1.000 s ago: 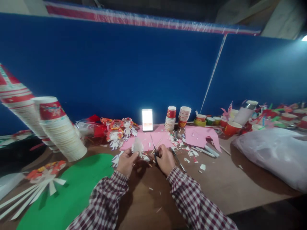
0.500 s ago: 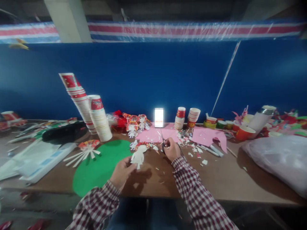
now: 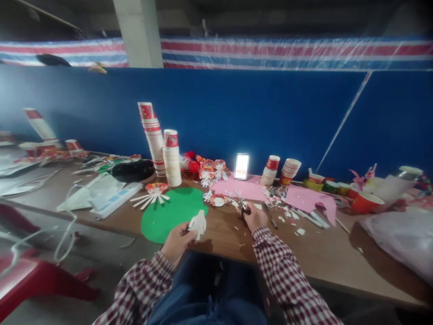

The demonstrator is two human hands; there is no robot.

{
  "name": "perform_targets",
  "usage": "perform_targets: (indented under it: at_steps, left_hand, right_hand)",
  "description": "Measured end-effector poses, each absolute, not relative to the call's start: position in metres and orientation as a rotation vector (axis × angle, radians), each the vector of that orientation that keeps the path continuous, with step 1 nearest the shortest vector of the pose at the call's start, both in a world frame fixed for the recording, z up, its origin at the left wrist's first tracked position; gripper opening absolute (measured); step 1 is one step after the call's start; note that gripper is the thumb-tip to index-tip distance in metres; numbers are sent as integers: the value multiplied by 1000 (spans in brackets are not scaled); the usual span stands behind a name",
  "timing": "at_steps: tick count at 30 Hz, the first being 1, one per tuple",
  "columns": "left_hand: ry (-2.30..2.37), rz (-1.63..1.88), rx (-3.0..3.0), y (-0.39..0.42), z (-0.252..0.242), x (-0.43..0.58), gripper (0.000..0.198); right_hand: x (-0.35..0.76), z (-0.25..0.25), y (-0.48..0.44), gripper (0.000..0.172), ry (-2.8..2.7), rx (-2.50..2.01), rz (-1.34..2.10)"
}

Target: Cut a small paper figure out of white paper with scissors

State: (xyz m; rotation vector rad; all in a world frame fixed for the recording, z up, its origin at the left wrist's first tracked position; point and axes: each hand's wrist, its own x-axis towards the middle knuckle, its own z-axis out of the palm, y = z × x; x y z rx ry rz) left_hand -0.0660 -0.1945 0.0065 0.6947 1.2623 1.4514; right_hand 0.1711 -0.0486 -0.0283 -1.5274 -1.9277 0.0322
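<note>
My left hand (image 3: pixel 177 243) pinches a white paper cutout in the shape of a small figure (image 3: pixel 197 224) near the table's front edge. Dark-handled scissors (image 3: pixel 242 208) are in my right hand (image 3: pixel 255 217), apart from the cutout, with their blades pointing toward the back. A green paper sheet with a rounded edge (image 3: pixel 169 216) lies on the table just behind my left hand. Beyond it sit a small cutout with a red-patterned ring (image 3: pixel 219 200) and several finished-looking paper figures (image 3: pixel 219 169). White paper scraps (image 3: pixel 291 214) are scattered right of my right hand.
Tall stacks of paper cups (image 3: pixel 172 162) stand at the back left, shorter stacks (image 3: pixel 270 171) at the back right. Pink sheets (image 3: pixel 307 198), pens (image 3: pixel 313 217) and a plastic bag (image 3: pixel 401 239) occupy the right. A white power strip (image 3: pixel 117 201) lies left; a red stool (image 3: pixel 43 280) stands below.
The view has swung left, so the table's things appear farther right. The cutout's outline looks different, its wide rounded end no longer showing. Both hands keep their holds.
</note>
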Motion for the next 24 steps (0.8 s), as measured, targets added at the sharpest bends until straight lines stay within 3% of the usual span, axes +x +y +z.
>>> perform_targets:
  at_steps: [12,19,24]
  left_hand:
    - [1257,1462,535,-227,-4,-82,37]
    - [1292,1382,562,-223,-2,-75,41]
    - [1261,1344,594,-219,0,-75,42]
  right_hand:
    - [166,-26,-69,25,-2143,-1340,-117]
    - [167,-31,-73,26,-1996,-1603,88]
    - [168,-31,-82,25,-1968,-1549,108]
